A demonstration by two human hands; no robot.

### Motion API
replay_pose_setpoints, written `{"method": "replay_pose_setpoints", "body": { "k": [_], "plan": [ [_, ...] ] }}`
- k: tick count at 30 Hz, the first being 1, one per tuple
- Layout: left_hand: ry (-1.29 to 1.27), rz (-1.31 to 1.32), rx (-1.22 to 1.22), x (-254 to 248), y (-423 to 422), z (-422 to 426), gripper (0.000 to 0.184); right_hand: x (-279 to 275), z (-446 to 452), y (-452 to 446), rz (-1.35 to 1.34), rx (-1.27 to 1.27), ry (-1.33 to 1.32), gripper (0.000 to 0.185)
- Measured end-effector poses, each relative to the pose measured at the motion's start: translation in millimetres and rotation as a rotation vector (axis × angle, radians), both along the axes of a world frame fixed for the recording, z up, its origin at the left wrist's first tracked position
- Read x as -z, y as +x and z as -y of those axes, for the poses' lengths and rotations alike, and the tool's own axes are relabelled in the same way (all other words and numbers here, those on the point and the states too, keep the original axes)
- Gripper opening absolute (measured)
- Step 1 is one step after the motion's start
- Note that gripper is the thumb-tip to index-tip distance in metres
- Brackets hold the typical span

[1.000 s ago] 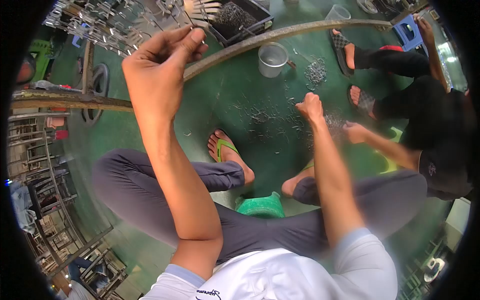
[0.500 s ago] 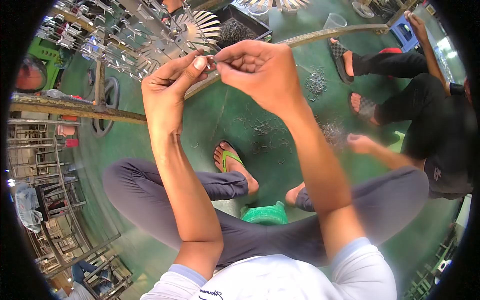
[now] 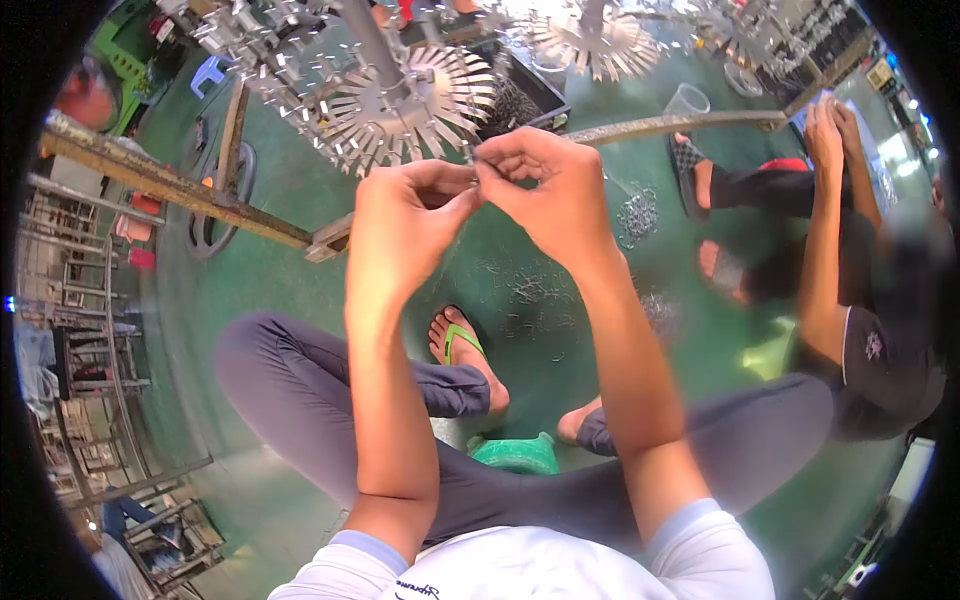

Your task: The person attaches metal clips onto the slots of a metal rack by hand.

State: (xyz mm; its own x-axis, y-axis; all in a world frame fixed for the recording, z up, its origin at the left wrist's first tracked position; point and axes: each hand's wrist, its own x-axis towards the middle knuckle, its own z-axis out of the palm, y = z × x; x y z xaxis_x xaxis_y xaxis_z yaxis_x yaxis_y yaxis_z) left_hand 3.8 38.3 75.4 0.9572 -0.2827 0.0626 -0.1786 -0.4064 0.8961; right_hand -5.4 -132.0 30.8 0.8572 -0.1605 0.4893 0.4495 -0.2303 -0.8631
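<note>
My left hand (image 3: pixel 408 225) and my right hand (image 3: pixel 545 190) meet at the fingertips, in front of a round metal rack (image 3: pixel 400 105) with finned edges. Both are pinched closed around something small and dark, too hidden to identify. The rack hangs from a grey vertical rod (image 3: pixel 372 45). Below my hands, small metal hooks (image 3: pixel 530 288) lie scattered on the green floor, and a denser pile of them (image 3: pixel 637 216) lies to the right.
A rusty frame bar (image 3: pixel 180 185) runs at the left and a curved bar (image 3: pixel 680 124) at the right. Behind stands a black crate (image 3: pixel 520 100); a clear tub (image 3: pixel 687 100) lies nearby. A co-worker's raised hands (image 3: pixel 830 130) are at the right. A green stool (image 3: pixel 515 455) is beneath me.
My hands have stayed together and shifted lower in view, while the racks show more. My right hand earlier came up from the floor hooks. The co-worker's lower hand has risen to join the other.
</note>
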Motion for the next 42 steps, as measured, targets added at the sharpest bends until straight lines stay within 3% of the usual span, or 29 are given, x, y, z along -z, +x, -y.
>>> {"method": "replay_pose_setpoints", "body": {
  "k": [17,20,23,24,28,31,42],
  "plan": [
    [-0.074,0.186,-0.266,25,5,16,0.022,-60,5,24,-0.126,-0.059,-0.490,0.023],
    [-0.145,-0.168,-0.138,39,16,4,0.025,-65,3,30,-0.202,-0.060,-0.488,0.022],
    [-0.760,-0.515,-0.229,43,21,3,0.026,-58,1,38,-0.169,-0.033,-0.478,0.022],
    [-0.979,-0.480,-0.209,44,20,3,0.024,-54,1,40,-0.140,-0.021,-0.472,0.022],
    [-1.279,-0.475,-0.215,57,26,-4,0.016,-50,3,45,-0.156,-0.028,-0.473,0.021],
    [-1.151,-0.412,-0.304,62,28,-5,0.018,-47,3,47,-0.154,-0.020,-0.504,0.021],
    [-1.121,-0.393,-0.326,63,28,-2,0.022,-39,5,44,-0.202,-0.045,-0.499,0.021]
  ]
}}
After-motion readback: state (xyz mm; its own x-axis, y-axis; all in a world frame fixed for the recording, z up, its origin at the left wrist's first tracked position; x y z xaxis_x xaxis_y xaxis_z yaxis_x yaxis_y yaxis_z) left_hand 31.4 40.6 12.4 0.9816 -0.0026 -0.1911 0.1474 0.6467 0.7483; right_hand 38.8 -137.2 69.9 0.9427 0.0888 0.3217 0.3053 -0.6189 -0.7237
